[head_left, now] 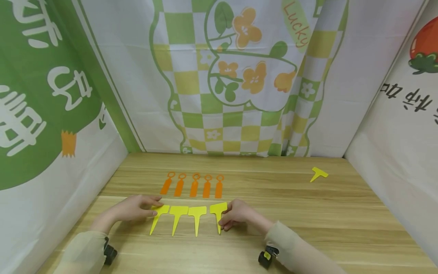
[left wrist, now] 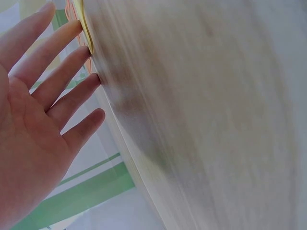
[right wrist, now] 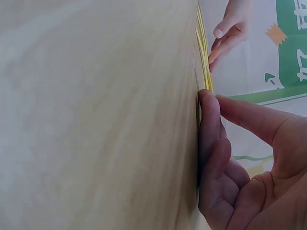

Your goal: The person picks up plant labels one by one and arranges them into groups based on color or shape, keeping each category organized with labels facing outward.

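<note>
Several yellow T-shaped plant labels lie in a row on the wooden table, stems pointing toward me. My left hand (head_left: 135, 208) is at the left end, its fingertips on the head of the leftmost label (head_left: 160, 210). In the left wrist view the fingers of this hand (left wrist: 36, 110) are spread and fairly straight. At the right end my right hand (head_left: 240, 213) pinches the rightmost label (head_left: 218, 208) by its right side. The right wrist view shows thumb and index finger meeting at the label's yellow edge (right wrist: 207, 79), with the other fingers curled against the table. Two more labels, a middle one (head_left: 178, 211) and its neighbour (head_left: 197, 211), lie between the hands.
Behind the yellow row, several orange ring-topped tags (head_left: 194, 188) lie side by side. Another yellow label (head_left: 319, 173) is by itself toward the back right of the table (head_left: 308, 213). Printed cloth walls (head_left: 239, 125) enclose the table at the back and both sides.
</note>
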A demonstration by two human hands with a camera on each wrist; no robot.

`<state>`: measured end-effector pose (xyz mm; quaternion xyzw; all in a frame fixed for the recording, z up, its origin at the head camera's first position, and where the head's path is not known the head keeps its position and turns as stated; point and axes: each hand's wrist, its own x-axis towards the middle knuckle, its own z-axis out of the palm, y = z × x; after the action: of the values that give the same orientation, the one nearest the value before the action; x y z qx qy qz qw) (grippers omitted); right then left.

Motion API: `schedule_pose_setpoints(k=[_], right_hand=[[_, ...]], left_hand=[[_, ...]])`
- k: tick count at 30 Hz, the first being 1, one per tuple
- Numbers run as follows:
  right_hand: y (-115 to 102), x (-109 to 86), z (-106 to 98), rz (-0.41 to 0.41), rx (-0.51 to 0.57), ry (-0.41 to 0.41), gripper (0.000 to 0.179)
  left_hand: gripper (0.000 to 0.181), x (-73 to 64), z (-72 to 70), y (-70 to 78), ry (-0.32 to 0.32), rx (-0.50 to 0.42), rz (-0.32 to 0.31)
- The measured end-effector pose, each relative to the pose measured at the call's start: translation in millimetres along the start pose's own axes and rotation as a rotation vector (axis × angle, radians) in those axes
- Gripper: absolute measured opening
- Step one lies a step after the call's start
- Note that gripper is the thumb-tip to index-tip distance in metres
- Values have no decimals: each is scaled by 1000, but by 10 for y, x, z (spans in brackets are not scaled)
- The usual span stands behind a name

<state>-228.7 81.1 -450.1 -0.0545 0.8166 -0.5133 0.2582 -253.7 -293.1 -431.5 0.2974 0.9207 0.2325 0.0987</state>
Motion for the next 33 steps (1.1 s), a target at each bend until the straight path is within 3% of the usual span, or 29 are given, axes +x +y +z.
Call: schedule_pose_setpoints(k=[23, 30, 33], right_hand=[[-48, -51, 43, -22, -44, 30, 24], [-43, -42, 87, 11, 10, 66, 77], [-42, -53, 82, 7, 12, 61, 76]], left_hand=[[44, 3, 2, -8, 0, 4, -2], [43, 4, 2, -10, -4, -3, -5], [43, 4, -1, -5, -7, -11, -6]])
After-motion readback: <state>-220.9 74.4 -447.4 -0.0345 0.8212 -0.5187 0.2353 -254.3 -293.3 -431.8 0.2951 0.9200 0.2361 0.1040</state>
